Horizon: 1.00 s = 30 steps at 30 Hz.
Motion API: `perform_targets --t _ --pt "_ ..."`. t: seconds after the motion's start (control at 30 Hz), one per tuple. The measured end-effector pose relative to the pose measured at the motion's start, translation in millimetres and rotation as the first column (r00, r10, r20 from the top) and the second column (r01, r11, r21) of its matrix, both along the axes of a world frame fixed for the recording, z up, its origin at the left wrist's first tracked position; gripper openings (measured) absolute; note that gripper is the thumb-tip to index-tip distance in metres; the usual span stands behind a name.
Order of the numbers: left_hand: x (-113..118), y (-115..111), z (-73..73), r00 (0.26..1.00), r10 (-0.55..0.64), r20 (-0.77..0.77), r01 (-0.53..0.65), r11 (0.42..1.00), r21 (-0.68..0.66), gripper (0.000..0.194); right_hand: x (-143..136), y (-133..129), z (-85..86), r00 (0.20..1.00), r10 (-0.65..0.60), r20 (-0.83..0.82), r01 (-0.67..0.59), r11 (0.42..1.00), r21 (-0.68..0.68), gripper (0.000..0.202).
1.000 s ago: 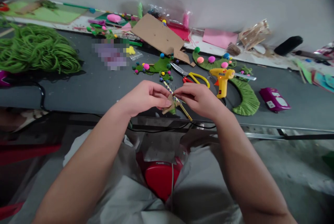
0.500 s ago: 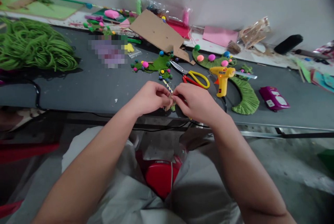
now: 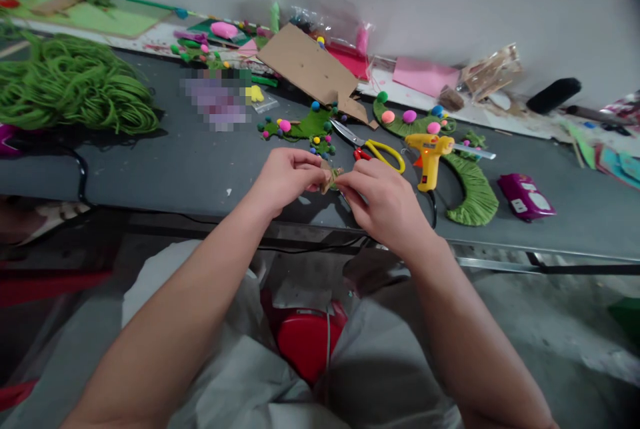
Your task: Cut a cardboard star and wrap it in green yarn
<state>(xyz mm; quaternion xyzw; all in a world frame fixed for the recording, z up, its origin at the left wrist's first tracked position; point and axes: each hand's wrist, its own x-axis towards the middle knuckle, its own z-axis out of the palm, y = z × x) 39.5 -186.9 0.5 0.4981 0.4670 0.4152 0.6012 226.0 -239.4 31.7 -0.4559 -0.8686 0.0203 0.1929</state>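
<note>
Between my hands is a small piece of brown cardboard (image 3: 326, 183) with a bit of green yarn (image 3: 335, 179) on it. My left hand (image 3: 285, 182) pinches the cardboard from the left, thumb against fingers. From the right, my right hand (image 3: 387, 199) has its thumb and forefinger closed at the green yarn; the fingertips partly hide it. Both hands are just above the table's near edge. Scissors (image 3: 377, 152) with yellow and red handles lie just beyond my right hand, and a yellow glue gun (image 3: 429, 159) is to its right.
A heap of green yarn (image 3: 85, 85) covers the left of the grey table (image 3: 200, 169). Green pieces with pompoms (image 3: 310, 125), a cardboard sheet (image 3: 307, 65) and a yarn-wrapped crescent (image 3: 473, 192) lie around. A purple packet (image 3: 526, 197) sits at right. A black cable (image 3: 80, 172) hangs over the edge.
The cardboard piece has been raised and turned between my fingers, showing more green. My right hand has shifted slightly down and right. The view has moved a little left.
</note>
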Motion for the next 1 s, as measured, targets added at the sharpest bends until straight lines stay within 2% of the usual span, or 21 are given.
perform_targets --t 0.13,0.23,0.47,0.67,0.73,0.8,0.9,1.0 --pt "-2 2 0.1 0.996 0.038 0.085 -0.037 0.999 -0.014 0.020 2 0 -0.3 1.000 -0.027 -0.016 0.027 1.000 0.014 0.026" --pt "-5 2 1.2 0.988 0.023 0.154 -0.018 0.999 -0.035 0.023 5 0 1.6 0.998 -0.033 -0.055 0.034 0.999 0.022 0.026" --pt "-9 0 7.7 0.956 -0.059 0.286 0.074 0.996 -0.045 0.022 9 -5 8.7 0.983 -0.014 -0.183 0.019 0.999 0.026 0.025" --pt "-13 0 9.3 0.919 -0.162 0.360 0.189 0.981 -0.039 0.021 12 -1 4.9 0.933 0.041 -0.359 -0.049 0.999 -0.014 0.020" --pt "-15 0 9.6 0.915 -0.200 0.350 0.231 0.972 -0.047 0.021 14 2 2.5 0.914 0.037 -0.405 -0.084 0.991 -0.100 0.018" --pt "-16 -1 10.1 0.914 -0.262 0.311 0.294 0.954 -0.060 0.021 18 7 0.5 0.909 0.003 -0.417 -0.114 0.963 -0.243 0.017" --pt "-17 -3 11.1 0.902 -0.388 0.190 0.404 0.913 -0.053 0.020 26 17 -1.6 0.923 -0.026 -0.384 -0.169 0.869 -0.465 0.020" --pt "-15 -7 11.8 0.889 -0.458 0.014 0.458 0.888 -0.048 0.016 33 27 -1.9 0.942 0.004 -0.335 -0.215 0.774 -0.596 0.026"
